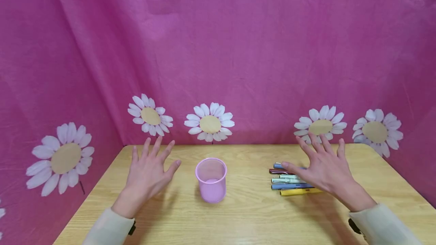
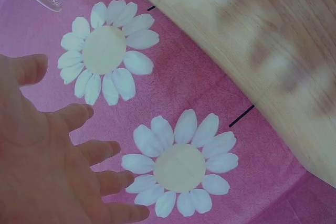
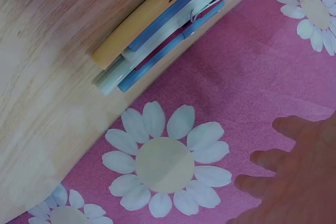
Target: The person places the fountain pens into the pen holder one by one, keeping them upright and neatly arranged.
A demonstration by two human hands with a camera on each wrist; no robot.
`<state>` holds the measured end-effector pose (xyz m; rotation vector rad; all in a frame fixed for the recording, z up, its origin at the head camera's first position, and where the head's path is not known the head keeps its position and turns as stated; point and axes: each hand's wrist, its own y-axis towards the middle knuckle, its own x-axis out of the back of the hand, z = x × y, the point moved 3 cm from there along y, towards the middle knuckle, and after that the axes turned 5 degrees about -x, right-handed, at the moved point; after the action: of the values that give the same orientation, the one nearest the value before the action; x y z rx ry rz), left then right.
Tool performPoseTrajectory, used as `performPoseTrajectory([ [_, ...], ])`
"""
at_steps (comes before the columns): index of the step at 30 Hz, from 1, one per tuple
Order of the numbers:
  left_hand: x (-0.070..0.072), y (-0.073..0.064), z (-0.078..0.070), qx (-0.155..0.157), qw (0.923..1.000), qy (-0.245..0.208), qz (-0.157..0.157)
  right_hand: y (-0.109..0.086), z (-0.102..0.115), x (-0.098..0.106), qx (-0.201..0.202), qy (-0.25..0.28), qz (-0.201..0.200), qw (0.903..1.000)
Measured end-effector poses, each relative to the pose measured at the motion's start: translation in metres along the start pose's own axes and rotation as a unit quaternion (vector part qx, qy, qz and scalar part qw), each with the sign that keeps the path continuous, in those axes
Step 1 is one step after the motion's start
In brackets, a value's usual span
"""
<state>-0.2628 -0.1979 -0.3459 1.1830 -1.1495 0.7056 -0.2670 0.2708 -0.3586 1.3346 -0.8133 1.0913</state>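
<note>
In the head view my left hand (image 1: 148, 171) hovers over the table's left side with its fingers spread, holding nothing. To its right stands a pink mesh pen cup (image 1: 212, 184), upright, with no pens showing inside. My right hand (image 1: 325, 167), fingers also spread, is above the right ends of several pens lying side by side. A yellow pen (image 1: 296, 191) is nearest, then a blue pen (image 1: 287, 186), pale green ones, a dark red pen (image 1: 280, 171) and another blue one at the back. The right hand hides part of them. In the right wrist view the fingers look apart from the pens.
The light wooden table (image 1: 238, 218) meets a magenta cloth (image 1: 259, 67) at its back and left. Large white daisies are printed on the cloth, and white lettering shows along the top edge.
</note>
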Motion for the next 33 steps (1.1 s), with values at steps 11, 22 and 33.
performPoseTrajectory([
  [11, 0.003, -0.006, 0.000, -0.006, 1.0000, -0.001, -0.004, -0.004, 0.002, 0.006, -0.002, 0.005, 0.000, 1.0000],
  [22, 0.001, -0.019, -0.002, -0.011, 0.9997, -0.012, -0.016, -0.020, 0.002, 0.009, 0.006, 0.018, -0.034, 0.9992],
  [33, -0.001, -0.034, -0.007, -0.017, 0.9993, -0.020, -0.027, -0.033, 0.001, 0.005, 0.020, 0.013, -0.062, 0.9978],
])
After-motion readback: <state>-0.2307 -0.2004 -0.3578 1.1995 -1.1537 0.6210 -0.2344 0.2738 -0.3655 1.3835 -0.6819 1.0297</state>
